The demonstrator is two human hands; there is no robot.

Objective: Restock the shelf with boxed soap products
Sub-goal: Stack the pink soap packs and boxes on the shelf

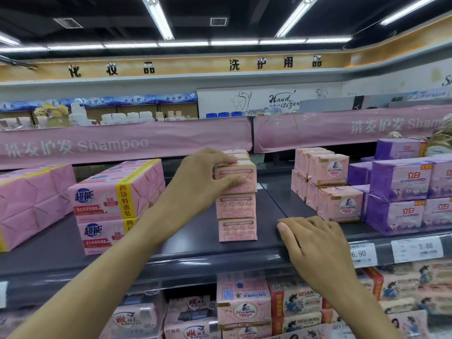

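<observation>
A stack of three pink soap boxes [237, 217] stands in the middle of the dark shelf [171, 243]. My left hand [203, 178] grips the top pink soap box [241, 171] of that stack, thumb on its top edge and fingers across its front. My right hand [315, 238] rests flat on the shelf's front edge to the right of the stack, fingers together, holding nothing. More pink boxes sit behind the top one.
Left of the stack lie large pink four-packs [115, 199]. To the right stand pink soap boxes [327, 187] and purple boxes [403, 194]. Price tags [415, 249] line the shelf rail. The lower shelf holds more soap packs [244, 307]. A pink Shampoo banner [122, 143] hangs above.
</observation>
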